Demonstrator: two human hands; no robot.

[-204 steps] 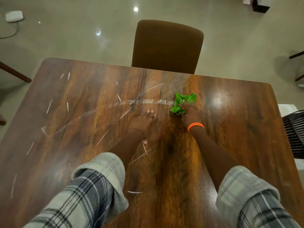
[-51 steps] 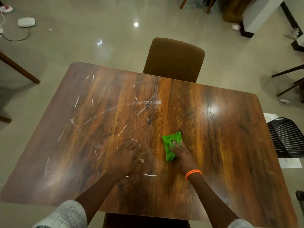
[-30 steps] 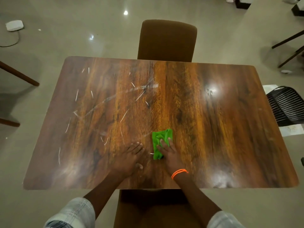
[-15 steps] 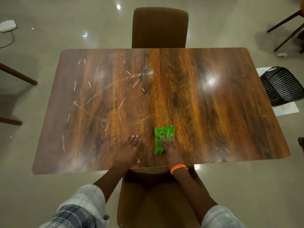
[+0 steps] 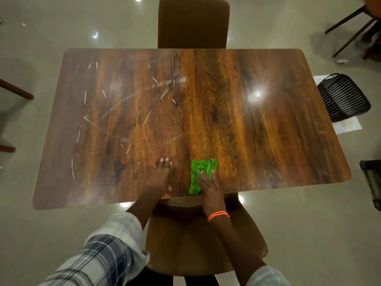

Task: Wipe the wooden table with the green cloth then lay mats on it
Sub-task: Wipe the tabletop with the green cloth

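The wooden table [image 5: 257,124] fills the middle of the head view, with white streaks and smears across its left half. A crumpled green cloth [image 5: 201,172] lies near the table's near edge, just right of centre. My right hand [image 5: 210,188], with an orange band at the wrist, presses flat on the cloth's near part with straight fingers. My left hand [image 5: 159,176] rests flat on the bare wood a short way left of the cloth. No mats are in view.
A brown chair [image 5: 193,21] stands at the far side of the table and another brown chair [image 5: 206,244] sits under me at the near side. A black wire basket [image 5: 343,98] stands on the floor to the right. Dark chair legs [image 5: 348,27] show at top right.
My right hand has drawn the green cloth from the table's middle toward the near edge. My left hand slid back with it. The view has pulled back from the table.
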